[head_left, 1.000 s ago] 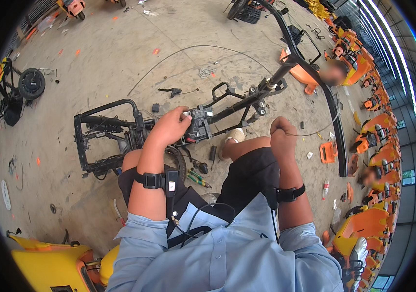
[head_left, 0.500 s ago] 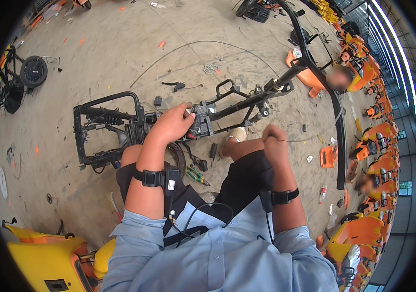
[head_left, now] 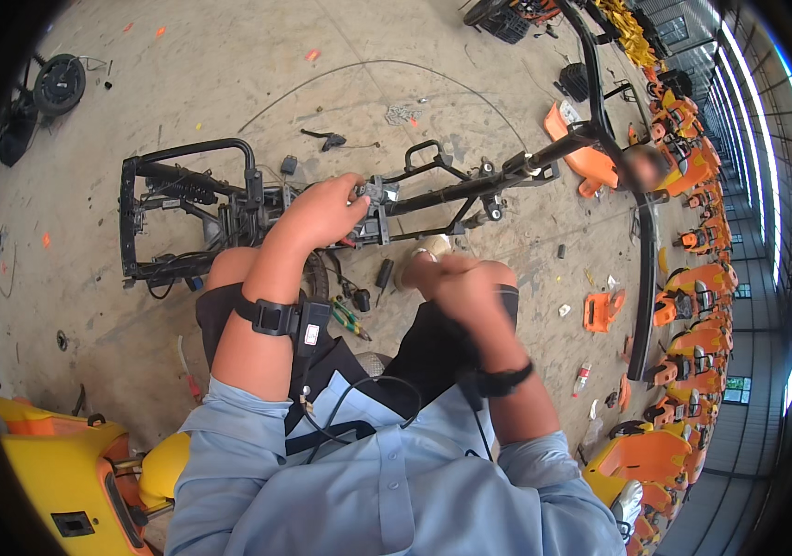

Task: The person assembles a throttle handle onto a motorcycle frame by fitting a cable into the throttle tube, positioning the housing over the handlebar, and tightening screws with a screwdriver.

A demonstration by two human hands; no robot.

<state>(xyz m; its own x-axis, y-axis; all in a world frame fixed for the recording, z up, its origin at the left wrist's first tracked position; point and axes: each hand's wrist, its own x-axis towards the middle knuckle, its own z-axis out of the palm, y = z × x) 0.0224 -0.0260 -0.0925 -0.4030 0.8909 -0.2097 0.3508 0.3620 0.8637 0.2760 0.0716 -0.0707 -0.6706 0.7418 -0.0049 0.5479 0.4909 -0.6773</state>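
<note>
A bare black scooter frame lies on the floor in front of my knees. My left hand rests on its middle section, thumb and fingers curled together at a metal bracket. Something small and dark shows between the fingertips; its kind is hidden. My right hand is over my right knee, apart from the frame and smeared by motion. Its fingers are bent, but I cannot make out whether they hold anything. From near the frame's front tube, a thin black cable arcs across the floor.
Pliers with green and yellow handles lie between my legs, near a black cylinder. A black lever and a chain lie beyond the frame. Orange-and-yellow scooters line the right; a yellow body stands lower left.
My right hand has swung left and toward me, from right of my knee to above it; the thin wire seen at its fingers no longer shows. My left hand stays on the frame.
</note>
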